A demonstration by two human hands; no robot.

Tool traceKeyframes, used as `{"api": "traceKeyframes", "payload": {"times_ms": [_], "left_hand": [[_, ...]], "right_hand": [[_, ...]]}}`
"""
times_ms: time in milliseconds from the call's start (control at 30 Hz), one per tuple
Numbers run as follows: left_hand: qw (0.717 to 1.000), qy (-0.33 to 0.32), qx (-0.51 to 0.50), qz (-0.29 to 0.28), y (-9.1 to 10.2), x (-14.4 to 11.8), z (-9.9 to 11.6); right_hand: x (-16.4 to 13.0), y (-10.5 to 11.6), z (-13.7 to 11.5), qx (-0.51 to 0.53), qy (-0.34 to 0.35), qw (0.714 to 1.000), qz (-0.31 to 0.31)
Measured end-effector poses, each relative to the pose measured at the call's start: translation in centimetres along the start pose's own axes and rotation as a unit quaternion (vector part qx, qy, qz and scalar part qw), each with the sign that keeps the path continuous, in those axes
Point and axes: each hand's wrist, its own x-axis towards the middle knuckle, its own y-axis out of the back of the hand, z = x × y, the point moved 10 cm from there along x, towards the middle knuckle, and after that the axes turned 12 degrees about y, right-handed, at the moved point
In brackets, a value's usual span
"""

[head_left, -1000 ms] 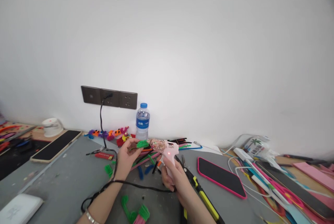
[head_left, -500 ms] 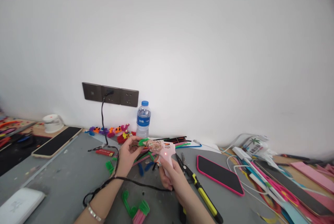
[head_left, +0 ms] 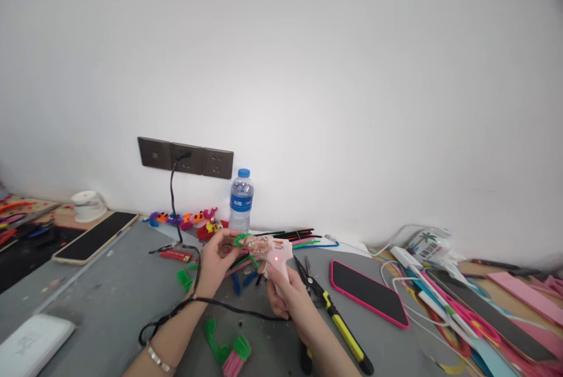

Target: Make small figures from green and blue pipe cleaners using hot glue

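Gripping the pink glue gun (head_left: 278, 261) in our right hand (head_left: 288, 299), we keep its nozzle steady against the green pipe-cleaner piece (head_left: 247, 241) pinched in our left hand (head_left: 214, 262) above the grey table (head_left: 109, 301), squeezing gently.

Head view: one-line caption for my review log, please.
Right hand grips a pink glue gun, nozzle at a green pipe-cleaner piece held by the left hand over a cluttered grey table.

We cannot make out the small piece (head_left: 251, 243) at the glue gun's (head_left: 277, 260) tip. Our right hand (head_left: 288, 301) hides the gun's grip. The white box (head_left: 30, 346) and pliers (head_left: 338, 327) run off the bottom edge.
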Motion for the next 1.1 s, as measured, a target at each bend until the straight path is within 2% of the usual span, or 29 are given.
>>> {"api": "traceKeyframes", "payload": {"times_ms": [267,500,1100], "left_hand": [[1.0,-0.004,-0.002,-0.002,-0.04,-0.08,0.17],[0.998,0.017,-0.053,-0.016,-0.2,-0.04,0.02],[0.999,0.011,-0.047,-0.012,-0.13,-0.14,0.29]], "right_hand": [[-0.03,-0.06,0.11,-0.001,0.007,1.0,-0.004],[-0.01,0.27,0.58,-0.001,-0.005,1.0,0.009],[0.19,0.64,0.27,0.0,0.004,1.0,0.019]]}}
